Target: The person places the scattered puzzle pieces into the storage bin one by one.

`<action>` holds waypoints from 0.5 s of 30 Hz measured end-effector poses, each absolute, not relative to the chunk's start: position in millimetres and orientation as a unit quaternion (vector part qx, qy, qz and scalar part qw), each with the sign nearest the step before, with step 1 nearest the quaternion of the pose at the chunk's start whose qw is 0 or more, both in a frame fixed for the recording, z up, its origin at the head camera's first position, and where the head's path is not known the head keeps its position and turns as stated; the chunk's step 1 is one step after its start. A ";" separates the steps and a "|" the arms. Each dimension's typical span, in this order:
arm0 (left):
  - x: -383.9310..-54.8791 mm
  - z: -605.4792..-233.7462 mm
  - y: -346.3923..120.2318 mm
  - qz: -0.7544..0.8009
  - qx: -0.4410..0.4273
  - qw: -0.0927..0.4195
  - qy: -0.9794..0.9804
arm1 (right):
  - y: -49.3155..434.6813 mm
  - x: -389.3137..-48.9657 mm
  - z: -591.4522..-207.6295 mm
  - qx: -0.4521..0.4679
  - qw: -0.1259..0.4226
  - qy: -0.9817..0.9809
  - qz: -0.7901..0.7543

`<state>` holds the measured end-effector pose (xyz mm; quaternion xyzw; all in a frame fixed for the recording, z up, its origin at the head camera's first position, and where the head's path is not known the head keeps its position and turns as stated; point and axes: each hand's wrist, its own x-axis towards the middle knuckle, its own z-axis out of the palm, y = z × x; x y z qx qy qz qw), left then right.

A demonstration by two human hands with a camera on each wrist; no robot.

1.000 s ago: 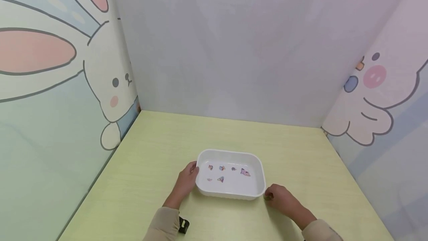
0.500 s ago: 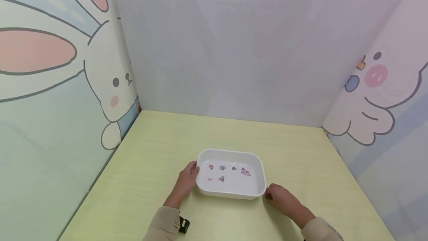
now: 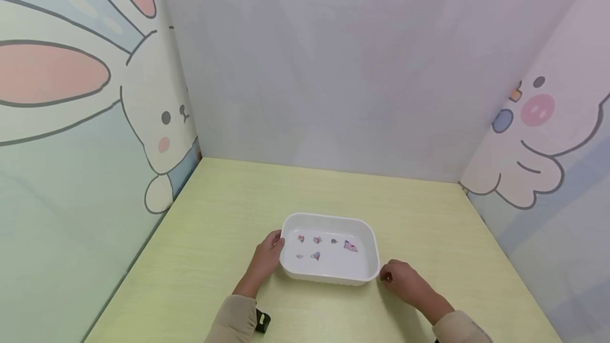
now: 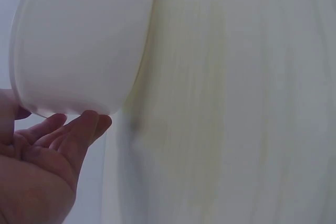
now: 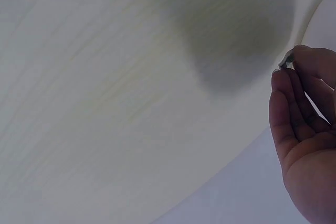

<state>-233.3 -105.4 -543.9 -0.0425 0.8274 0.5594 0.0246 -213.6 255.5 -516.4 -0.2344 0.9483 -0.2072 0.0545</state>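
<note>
A white rectangular tray (image 3: 338, 268) rests on the table, with several small colourful cut-outs lying flat on its floor. The largest is a pink cut-out (image 3: 350, 246) toward the right; smaller ones, such as a pink-and-blue cut-out (image 3: 316, 255), sit to its left. At the tray's left end my left hand (image 3: 266, 257) grips it, thumb at the rim and fingertips against the outer wall in the left wrist view. Beside the near right corner, my right hand (image 3: 405, 280) pinches a small thin greyish piece (image 5: 286, 59) between thumb and fingertips; its kind is unclear.
The pale yellow-green table (image 3: 238, 189) has a grey cloth wall (image 3: 333, 68) behind it. Cartoon-printed panels stand on both sides, with a rabbit (image 3: 162, 115) at left and a pig (image 3: 538, 110) at right. A black strap piece (image 3: 262, 321) shows by the left sleeve.
My right hand has shifted very slightly away from the tray's near right corner. The left hand, the tray and the cut-outs in it keep their places.
</note>
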 end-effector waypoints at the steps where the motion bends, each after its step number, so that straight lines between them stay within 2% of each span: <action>1: -233.2 -544.1 -105.5 0.560 -0.043 0.025 0.827 | 256.2 -214.2 -515.3 -0.231 0.052 0.949 -0.209; 15: -234.4 -545.1 -105.1 0.561 -0.043 0.027 0.826 | 263.3 -222.9 -492.2 -0.206 0.033 0.954 -0.214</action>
